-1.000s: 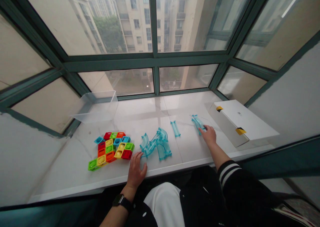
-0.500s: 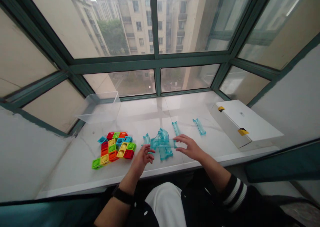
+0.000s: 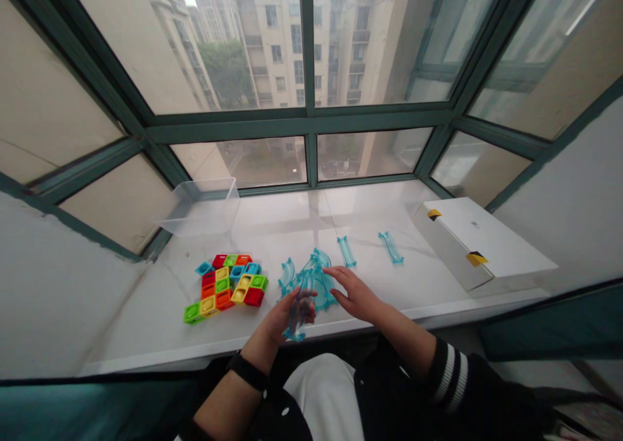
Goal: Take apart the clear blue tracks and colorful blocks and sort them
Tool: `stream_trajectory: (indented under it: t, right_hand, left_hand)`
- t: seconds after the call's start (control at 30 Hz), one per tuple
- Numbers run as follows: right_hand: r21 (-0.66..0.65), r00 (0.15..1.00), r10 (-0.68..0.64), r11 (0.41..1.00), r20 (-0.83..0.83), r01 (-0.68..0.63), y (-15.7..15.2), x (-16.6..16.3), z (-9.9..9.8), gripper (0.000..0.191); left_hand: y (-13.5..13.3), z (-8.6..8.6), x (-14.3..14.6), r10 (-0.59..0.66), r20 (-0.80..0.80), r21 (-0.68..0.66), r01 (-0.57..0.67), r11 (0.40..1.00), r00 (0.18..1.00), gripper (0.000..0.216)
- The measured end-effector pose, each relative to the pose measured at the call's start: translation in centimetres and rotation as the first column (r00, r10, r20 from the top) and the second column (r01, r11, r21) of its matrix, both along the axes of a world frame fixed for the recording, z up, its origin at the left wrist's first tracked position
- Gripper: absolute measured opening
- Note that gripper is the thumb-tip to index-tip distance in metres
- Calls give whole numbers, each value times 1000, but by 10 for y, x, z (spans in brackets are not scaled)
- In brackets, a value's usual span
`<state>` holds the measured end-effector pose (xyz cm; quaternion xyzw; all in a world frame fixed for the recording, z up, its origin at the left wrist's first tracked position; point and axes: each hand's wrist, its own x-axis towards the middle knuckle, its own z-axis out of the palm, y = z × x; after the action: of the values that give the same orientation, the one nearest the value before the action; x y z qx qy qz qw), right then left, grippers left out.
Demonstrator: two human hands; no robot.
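Note:
My left hand [image 3: 286, 311] is closed on a translucent blue track piece [image 3: 296, 324], which hangs tilted in front of the palm above the sill's front edge. My right hand [image 3: 357, 295] has its fingers and thumb apart, with nothing visible between them. Its fingertips are at the right side of a pile of similar blue track pieces [image 3: 318, 262]; whether they touch it I cannot tell. A curved blue piece [image 3: 287, 271] lies at the pile's left. Two straight track pieces, one nearer [image 3: 346, 251] and one farther right [image 3: 390, 248], rest apart on the sill.
Several coloured square blocks [image 3: 222, 285] lie grouped on the left of the white sill [image 3: 146, 324]. Behind them stands a clear plastic bin [image 3: 199, 214]. A white box [image 3: 491, 240] with yellow-and-black tabs sits at the right. Green-framed windows [image 3: 311, 124] border the back.
The track piece that spanned between both hands is now upright in my left hand, nearer my body. My right hand has moved left and holds nothing visible.

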<state>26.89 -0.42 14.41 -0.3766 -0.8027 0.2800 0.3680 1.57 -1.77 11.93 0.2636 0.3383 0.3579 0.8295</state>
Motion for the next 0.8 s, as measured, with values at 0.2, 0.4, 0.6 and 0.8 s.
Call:
stream_trajectory:
  t: [0.2, 0.4, 0.6, 0.8]
  right_hand:
    - [-334, 993, 21, 941, -116, -59, -10, -25, -12, 44]
    - [-409, 990, -86, 912, -108, 35, -11, -37, -20, 49]
    - [-508, 977, -182, 855, -111, 102, 2, -7, -32, 55]
    - [-406, 826, -553, 782, -105, 472, 25, 81, -44, 55]
  left_hand:
    - [11, 2, 11, 441, -14, 270, -422, 866, 897, 44]
    - [8, 4, 18, 484, -140, 449, -380, 809, 864, 45]
    - [10, -13, 1, 437, -344, 559, -192, 806, 831, 56]
    - [-9, -60, -42, 701, -564, 824, 245, 510, 437, 44]
